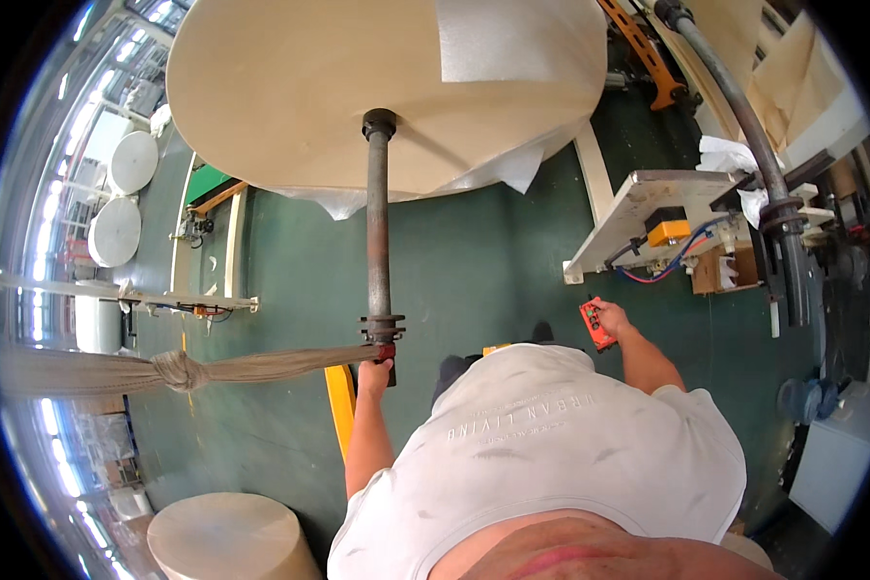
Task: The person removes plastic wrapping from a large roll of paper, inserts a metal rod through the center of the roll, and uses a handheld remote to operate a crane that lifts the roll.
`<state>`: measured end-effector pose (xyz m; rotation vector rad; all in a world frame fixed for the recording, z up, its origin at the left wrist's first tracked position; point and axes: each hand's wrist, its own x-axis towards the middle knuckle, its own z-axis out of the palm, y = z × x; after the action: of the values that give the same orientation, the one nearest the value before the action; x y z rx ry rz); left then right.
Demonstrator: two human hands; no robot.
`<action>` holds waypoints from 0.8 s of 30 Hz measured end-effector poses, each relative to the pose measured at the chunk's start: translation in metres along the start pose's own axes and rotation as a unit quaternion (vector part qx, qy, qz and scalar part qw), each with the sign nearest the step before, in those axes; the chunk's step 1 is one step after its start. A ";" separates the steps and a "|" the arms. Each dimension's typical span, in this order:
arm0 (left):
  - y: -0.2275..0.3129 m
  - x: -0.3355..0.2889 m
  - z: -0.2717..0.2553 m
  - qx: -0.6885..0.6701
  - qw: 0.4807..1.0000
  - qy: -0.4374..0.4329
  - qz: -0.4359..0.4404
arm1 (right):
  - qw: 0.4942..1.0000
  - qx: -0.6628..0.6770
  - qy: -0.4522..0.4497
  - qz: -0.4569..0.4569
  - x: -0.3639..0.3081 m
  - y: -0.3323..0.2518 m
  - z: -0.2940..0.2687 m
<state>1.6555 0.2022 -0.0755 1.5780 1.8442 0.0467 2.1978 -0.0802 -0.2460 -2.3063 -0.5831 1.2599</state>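
Rigging, seemingly, big roll (pixel 300 97) ahead by protruding shaft (pixel 378 213), looped at end by sling (pixel 271 366): closed left hand (pixel 373 375) on shaft's end, right hand (pixel 610 317) around red remote (pixel 597 329); likely needed sling's seat checked next.

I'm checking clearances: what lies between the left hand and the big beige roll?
In the head view, a metal shaft spans from the big beige roll toward the left hand, with a flanged collar near the hand.

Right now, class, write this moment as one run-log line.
left hand: at near end of metal shaft, by strap | right hand: holding red remote | strap: knotted, running left | large roll: shaft protruding from face
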 end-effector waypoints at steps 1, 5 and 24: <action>-0.005 -0.003 -0.007 -0.028 0.999 0.020 0.028 | 1.000 -0.009 0.008 -0.007 0.007 0.009 0.008; -0.046 -0.018 -0.049 -0.046 0.996 0.067 0.040 | 0.999 -0.029 -0.011 -0.041 0.019 0.040 0.061; -0.123 -0.041 -0.104 -0.180 0.949 -0.007 0.258 | 0.931 -0.350 -0.052 -0.086 -0.099 -0.083 0.187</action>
<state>1.4971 0.1762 -0.0327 1.7339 1.2719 0.5739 1.9761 -0.0349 -0.2235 -2.6537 -1.4325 1.2248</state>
